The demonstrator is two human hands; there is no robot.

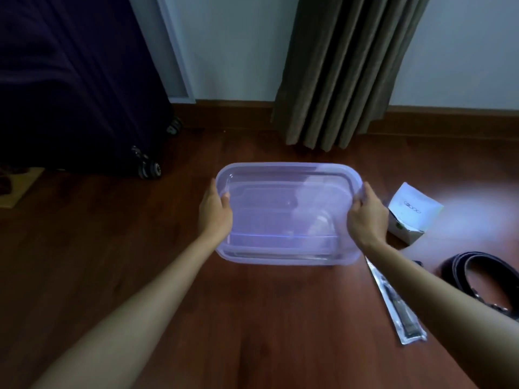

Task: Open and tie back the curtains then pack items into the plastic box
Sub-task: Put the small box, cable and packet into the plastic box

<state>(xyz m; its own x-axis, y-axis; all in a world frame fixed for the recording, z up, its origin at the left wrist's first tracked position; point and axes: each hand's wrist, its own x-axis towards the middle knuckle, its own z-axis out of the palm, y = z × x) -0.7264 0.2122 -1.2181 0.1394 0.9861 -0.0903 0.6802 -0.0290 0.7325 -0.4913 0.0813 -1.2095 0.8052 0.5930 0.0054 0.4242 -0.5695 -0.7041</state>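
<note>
Now we are at the packing step: our left hand and right hand each grip a short end of the plastic box, fingers curled over its rim. It sits low over the floor, below the gathered curtain, and looks empty. Next we likely set it down and reach right for the white packet, the belt and the long sleeve (contents unclear).
</note>
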